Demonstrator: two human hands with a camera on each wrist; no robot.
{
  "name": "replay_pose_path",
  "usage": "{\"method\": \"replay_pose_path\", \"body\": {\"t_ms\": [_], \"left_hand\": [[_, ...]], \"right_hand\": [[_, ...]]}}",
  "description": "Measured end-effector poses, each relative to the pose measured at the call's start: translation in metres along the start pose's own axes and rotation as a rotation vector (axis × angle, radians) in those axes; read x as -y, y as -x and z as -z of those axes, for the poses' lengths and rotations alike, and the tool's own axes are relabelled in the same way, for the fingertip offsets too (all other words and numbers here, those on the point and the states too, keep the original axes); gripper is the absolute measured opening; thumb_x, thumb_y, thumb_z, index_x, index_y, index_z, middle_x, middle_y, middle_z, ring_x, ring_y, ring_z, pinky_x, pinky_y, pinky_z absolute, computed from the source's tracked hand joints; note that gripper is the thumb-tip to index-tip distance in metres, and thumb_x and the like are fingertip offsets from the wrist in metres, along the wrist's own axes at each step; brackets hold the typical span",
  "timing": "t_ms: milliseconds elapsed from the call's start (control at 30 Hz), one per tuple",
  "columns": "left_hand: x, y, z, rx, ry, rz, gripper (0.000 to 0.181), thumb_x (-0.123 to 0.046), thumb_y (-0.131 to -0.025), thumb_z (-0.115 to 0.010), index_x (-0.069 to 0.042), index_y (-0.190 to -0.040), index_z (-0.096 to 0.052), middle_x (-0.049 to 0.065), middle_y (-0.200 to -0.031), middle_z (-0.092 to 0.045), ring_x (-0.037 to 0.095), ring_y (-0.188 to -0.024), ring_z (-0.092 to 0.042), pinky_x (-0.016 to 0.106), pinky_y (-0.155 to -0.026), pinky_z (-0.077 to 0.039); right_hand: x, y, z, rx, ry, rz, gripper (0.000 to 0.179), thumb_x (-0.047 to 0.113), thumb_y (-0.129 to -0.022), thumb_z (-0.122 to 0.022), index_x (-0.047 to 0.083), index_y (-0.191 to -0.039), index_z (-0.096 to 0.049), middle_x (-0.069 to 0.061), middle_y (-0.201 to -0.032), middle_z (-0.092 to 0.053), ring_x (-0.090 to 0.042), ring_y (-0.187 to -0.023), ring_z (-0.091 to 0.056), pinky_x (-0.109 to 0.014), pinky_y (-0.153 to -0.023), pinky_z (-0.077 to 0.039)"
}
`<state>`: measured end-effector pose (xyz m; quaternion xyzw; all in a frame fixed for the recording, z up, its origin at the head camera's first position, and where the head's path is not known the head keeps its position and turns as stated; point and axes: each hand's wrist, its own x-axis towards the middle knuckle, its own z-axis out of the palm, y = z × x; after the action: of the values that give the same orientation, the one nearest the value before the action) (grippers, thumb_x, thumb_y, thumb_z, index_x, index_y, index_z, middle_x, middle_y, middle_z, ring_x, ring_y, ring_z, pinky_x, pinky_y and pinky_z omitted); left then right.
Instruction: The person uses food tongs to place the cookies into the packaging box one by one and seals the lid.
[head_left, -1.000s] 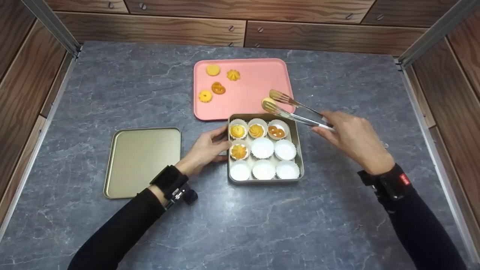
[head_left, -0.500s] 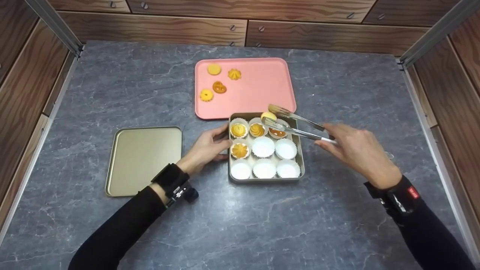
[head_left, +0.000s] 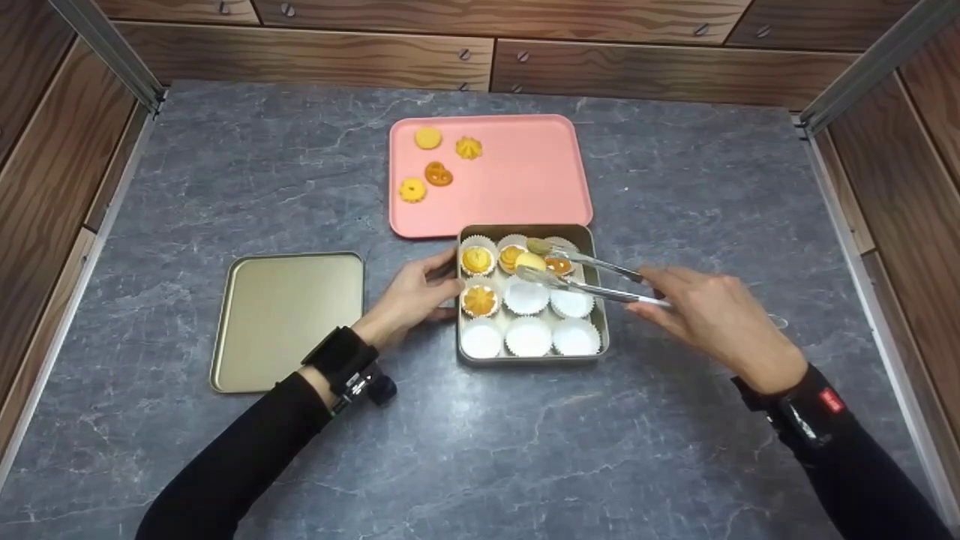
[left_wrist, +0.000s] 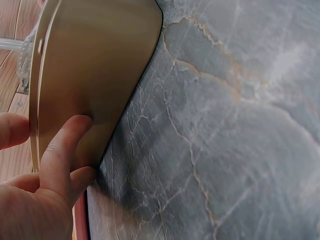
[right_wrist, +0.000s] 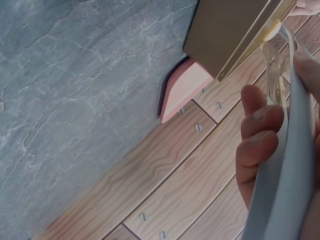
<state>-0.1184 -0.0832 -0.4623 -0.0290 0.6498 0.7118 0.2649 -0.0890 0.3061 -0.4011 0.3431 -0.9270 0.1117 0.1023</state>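
Observation:
My right hand (head_left: 709,319) grips clear-tipped tongs (head_left: 600,292), reaching over the open metal tin (head_left: 600,352) from its right. Between the tong tips is a round pale-yellow cookie (head_left: 530,262), above the back and middle rows of paper cups. My left hand (head_left: 409,300) rests against the tin's left side. In the left wrist view, its fingers (left_wrist: 62,150) touch the outer wall, with the thumb at the rim. Inside the tin, cookies fill the back row, partly hidden by the tongs. A star-shaped cookie (head_left: 479,301) sits in the middle row's left cup. The other cups look bare.
Behind the tin lies a pink tray (head_left: 517,172) with several cookies (head_left: 439,174) toward its left side. A gold-coloured lid (head_left: 289,322) lies left of the tin, near my left wrist. Wood-patterned panels (head_left: 337,60) border the grey marbled table (head_left: 450,465).
The tongs carried the round cookie from the tray's front right edge toward me, over the tin. My right hand moved nearer with them. The left hand stayed at the tin's side.

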Motion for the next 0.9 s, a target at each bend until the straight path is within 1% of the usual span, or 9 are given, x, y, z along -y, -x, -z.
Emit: {"method": "replay_pose_path", "body": {"t_ms": [100,267,533,733,900], "left_hand": [[0.0006,-0.0001,0.0004,0.001,0.006,0.006,0.074,-0.001,-0.1,-0.062,-0.008,-0.163,-0.025,0.018,-0.163,-0.036,0.031,-0.124,-0.063,0.037,-0.093,-0.063],[0.0012,-0.0003,0.0008,0.004,0.01,-0.002,0.074,-0.001,-0.099,-0.062,-0.009,-0.163,-0.026,0.018,-0.163,-0.037,0.031,-0.123,-0.064,0.038,-0.093,-0.063],[0.0008,0.0,0.0003,0.001,0.017,0.004,0.075,0.0,-0.099,-0.063,-0.009,-0.163,-0.025,0.018,-0.164,-0.035,0.031,-0.123,-0.064,0.038,-0.093,-0.063],[0.0004,0.0003,-0.0001,-0.005,0.011,0.012,0.076,-0.001,-0.099,-0.063,-0.009,-0.164,-0.024,0.017,-0.164,-0.035,0.03,-0.124,-0.063,0.037,-0.092,-0.063],[0.0005,0.0,0.0003,0.003,0.009,0.002,0.075,-0.001,-0.1,-0.062,-0.008,-0.164,-0.024,0.019,-0.164,-0.035,0.032,-0.128,-0.061,0.038,-0.093,-0.063]], "right_hand": [[0.0005,0.0005,0.0005,0.023,-0.013,0.012,0.047,0.028,-0.086,-0.084,0.002,-0.123,-0.071,-0.01,-0.085,-0.073,-0.015,-0.059,-0.064,-0.031,-0.046,-0.057],[-0.0001,0.0014,0.0008,0.054,-0.019,0.027,0.047,0.03,-0.089,-0.082,0.002,-0.124,-0.07,-0.011,-0.087,-0.074,-0.012,-0.056,-0.061,-0.026,-0.045,-0.056],[0.0002,0.0005,-0.0003,0.078,-0.021,0.051,0.042,0.031,-0.089,-0.082,0.003,-0.119,-0.072,-0.013,-0.094,-0.075,-0.013,-0.056,-0.062,-0.026,-0.044,-0.055],[0.0004,-0.0014,-0.0007,0.084,-0.014,0.069,0.043,0.033,-0.091,-0.08,0.002,-0.119,-0.072,-0.016,-0.1,-0.076,-0.018,-0.061,-0.067,-0.033,-0.049,-0.061],[0.0006,-0.0027,-0.0015,0.074,0.006,0.085,0.044,0.034,-0.091,-0.079,0.001,-0.119,-0.071,-0.016,-0.1,-0.076,-0.022,-0.062,-0.069,-0.037,-0.049,-0.061]]}}
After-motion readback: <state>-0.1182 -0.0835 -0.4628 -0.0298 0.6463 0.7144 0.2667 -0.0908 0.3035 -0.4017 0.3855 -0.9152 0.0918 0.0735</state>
